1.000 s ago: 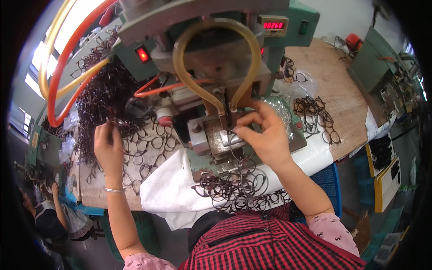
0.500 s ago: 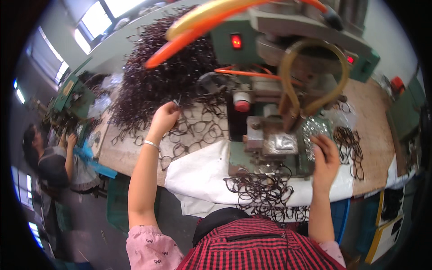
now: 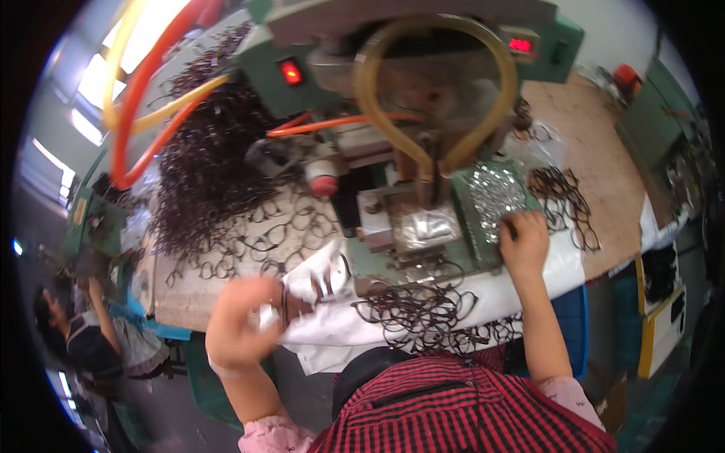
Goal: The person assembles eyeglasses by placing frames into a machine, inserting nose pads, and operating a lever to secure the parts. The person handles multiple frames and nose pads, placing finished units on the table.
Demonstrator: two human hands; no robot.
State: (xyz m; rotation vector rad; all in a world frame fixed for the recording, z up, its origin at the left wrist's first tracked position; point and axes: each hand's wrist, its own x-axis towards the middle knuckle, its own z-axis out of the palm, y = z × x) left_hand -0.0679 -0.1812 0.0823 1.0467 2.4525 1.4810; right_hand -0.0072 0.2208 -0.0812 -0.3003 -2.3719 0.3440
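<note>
Holding a blurred dark glasses frame (image 3: pixel 294 304), as far as the smear allows, the left hand (image 3: pixel 245 325) is now low over the near-left edge of the white cloth (image 3: pixel 559 264). Head view: half a second ago this hand was out beside the big pile of frames (image 3: pixel 208 162); it has since come back toward the body. Its fingers are curled in. The right hand (image 3: pixel 526 238) is again at the small shiny pieces (image 3: pixel 495 192), fingers bent, fingertips at their near-right edge; cannot tell whether a piece is pinched.

Surroundings: a green machine (image 3: pixel 260 72) stands between pile and shiny pieces, its yellow tube loop (image 3: pixel 362 83) hanging in front and covering part of the metalwork. A red knob (image 3: pixel 325 186) sits left of the metal block (image 3: pixel 375 226). A tangled heap of frames (image 3: pixel 411 313) lies between the machine bed and the checked apron (image 3: pixel 453 408). A co-worker (image 3: pixel 91 340) sits far left.
</note>
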